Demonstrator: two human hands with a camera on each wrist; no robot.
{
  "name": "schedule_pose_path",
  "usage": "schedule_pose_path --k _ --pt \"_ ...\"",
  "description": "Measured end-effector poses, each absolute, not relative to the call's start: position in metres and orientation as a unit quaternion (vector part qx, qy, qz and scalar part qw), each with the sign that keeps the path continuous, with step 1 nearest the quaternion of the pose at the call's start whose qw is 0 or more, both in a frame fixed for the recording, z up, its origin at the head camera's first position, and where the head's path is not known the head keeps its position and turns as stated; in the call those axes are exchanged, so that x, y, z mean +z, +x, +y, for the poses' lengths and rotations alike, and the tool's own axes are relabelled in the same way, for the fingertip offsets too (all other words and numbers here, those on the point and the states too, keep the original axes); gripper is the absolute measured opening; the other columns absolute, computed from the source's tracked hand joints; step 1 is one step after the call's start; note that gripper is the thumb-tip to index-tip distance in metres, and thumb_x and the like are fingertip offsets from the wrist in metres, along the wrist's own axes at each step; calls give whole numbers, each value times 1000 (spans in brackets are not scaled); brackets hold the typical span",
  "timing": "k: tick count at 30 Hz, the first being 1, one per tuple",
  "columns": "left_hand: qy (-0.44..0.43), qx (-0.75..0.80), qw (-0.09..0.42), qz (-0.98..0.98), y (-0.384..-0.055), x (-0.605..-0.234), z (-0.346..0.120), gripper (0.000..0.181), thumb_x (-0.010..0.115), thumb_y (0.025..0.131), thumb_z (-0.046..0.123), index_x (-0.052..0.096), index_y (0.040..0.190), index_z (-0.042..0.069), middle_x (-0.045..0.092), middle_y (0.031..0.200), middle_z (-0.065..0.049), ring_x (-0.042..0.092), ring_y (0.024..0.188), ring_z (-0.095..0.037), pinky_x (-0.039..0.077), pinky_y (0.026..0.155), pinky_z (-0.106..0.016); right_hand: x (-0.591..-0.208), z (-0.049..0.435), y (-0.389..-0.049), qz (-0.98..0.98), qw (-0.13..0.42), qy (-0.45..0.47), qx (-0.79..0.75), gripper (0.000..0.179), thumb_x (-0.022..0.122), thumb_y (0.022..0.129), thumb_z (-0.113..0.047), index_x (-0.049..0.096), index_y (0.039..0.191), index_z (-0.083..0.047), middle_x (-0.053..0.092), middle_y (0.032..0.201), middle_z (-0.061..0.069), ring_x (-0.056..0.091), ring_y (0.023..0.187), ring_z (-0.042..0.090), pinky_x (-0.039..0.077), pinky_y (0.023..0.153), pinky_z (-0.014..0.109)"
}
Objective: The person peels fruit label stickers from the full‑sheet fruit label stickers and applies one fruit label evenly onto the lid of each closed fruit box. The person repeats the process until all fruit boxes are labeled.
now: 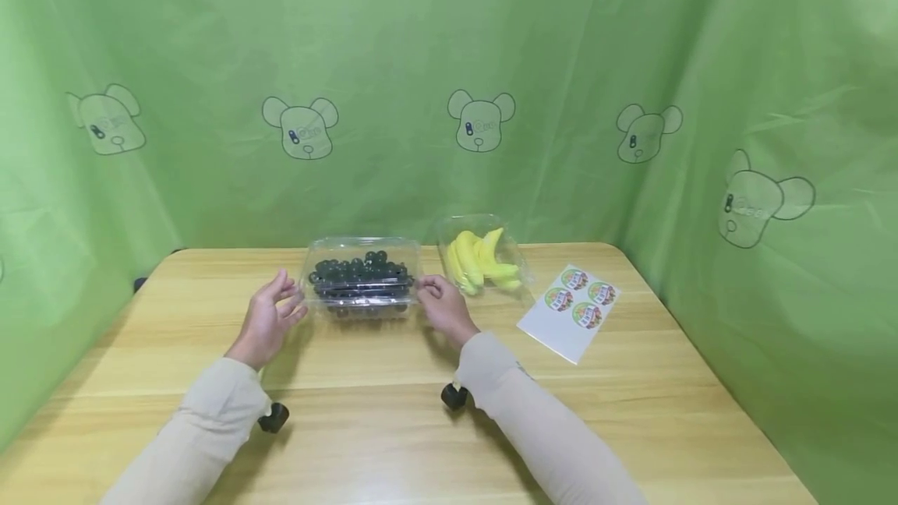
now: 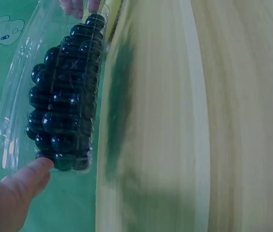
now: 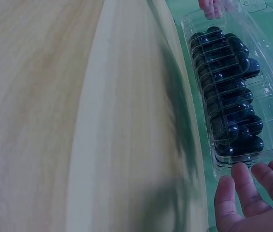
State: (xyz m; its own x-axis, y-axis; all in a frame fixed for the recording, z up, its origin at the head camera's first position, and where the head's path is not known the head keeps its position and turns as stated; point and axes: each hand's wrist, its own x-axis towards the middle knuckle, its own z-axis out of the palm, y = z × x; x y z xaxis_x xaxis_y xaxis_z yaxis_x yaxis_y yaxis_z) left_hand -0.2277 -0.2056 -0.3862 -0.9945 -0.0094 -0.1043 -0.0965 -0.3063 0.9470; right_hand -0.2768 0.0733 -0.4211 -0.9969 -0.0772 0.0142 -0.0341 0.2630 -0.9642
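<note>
A clear plastic clamshell box (image 1: 351,241) of dark grapes (image 1: 361,271) is between my two hands near the table's far side. Seen from the left wrist, the lower edge of the box (image 2: 10,116) stands out against the green backdrop, above the table's far edge. My left hand (image 1: 265,316) is at the left end, fingers loosely spread, with one fingertip right at the plastic. At the opposite end is my right hand (image 1: 445,309). Its fingers (image 3: 245,191) reach fairly straight to the end wall in the right wrist view.
Right of the grapes, yellow bananas (image 1: 477,259) lie in another clear box (image 1: 468,219). A white sheet (image 1: 557,337) with several round fruit stickers (image 1: 585,315) lies further right on the wooden table (image 1: 365,427). A green curtain (image 1: 393,30) stands behind and along the sides.
</note>
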Motion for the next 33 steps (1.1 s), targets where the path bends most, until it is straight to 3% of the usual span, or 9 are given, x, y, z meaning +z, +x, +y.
schedule_pose_path --k 6,11,15,26,33 --pt "-53 817 25 574 -224 -385 -200 55 35 104 41 23 134 -4 25 133 -18 16 143 -38 23 117 -42 -419 79 -274 784 21 -48 -618 30 53 95 -13 58 123 -4 61 122 17 57 100 37 54 79 36" --pt "-52 821 25 569 -221 -383 -198 42 36 104 39 34 123 2 27 127 -14 16 143 -39 21 117 -44 -417 81 -272 777 25 -55 -626 31 54 95 -11 56 124 -3 59 126 18 57 109 31 51 93 42" --pt "-53 820 27 569 -220 -381 -197 34 36 104 39 38 113 6 31 120 -10 19 142 -40 23 117 -44 -415 83 -271 781 21 -54 -621 30 54 95 -12 57 124 -4 59 127 14 57 110 26 51 94 40" --pt "-42 816 33 576 -213 -375 -195 34 36 105 37 38 115 4 31 122 -12 17 143 -39 23 116 -45 -411 88 -265 769 27 -58 -636 32 54 95 -8 55 126 -2 56 132 17 54 119 31 47 100 42" --pt "-35 809 38 585 -209 -373 -191 35 37 105 36 38 116 2 30 125 -15 19 142 -40 25 116 -46 -410 95 -261 768 24 -62 -637 30 54 95 -8 57 124 -2 59 129 17 57 108 36 50 93 48"
